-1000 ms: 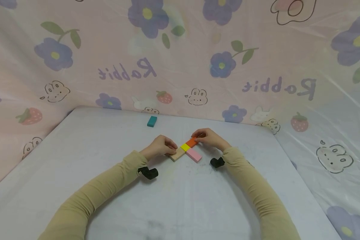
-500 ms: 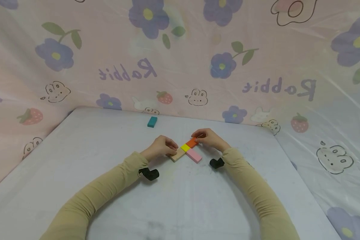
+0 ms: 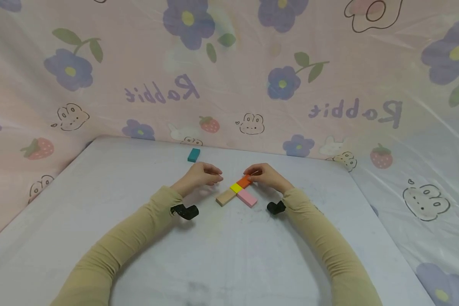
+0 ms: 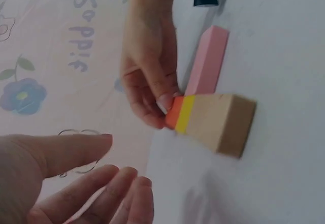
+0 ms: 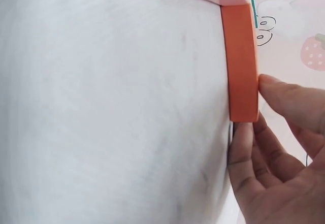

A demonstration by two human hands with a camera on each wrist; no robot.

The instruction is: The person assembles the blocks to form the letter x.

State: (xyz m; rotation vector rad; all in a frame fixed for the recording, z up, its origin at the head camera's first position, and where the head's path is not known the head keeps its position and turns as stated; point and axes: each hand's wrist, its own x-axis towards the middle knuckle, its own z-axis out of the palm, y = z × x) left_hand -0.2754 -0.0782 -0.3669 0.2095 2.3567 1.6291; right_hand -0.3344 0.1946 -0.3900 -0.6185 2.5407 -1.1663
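Observation:
Four-armed in part, a flat figure of blocks lies on the white table: a small yellow block at its middle, an orange block beyond it, a plain wooden block on the near left and a pink block on the near right. My right hand holds the orange block's far end, thumb on top and fingers at the end face. My left hand hovers left of the figure with nothing in it, thumb and fingers apart in the left wrist view.
A teal block lies alone near the table's back edge, beyond my left hand. Patterned sheeting rises behind the white table and along its sides. Black wrist mounts hang under both sleeves.
My left hand has let go of the wooden block and risen away to the left and back. The right hand stays at the orange block; the blocks keep their places.

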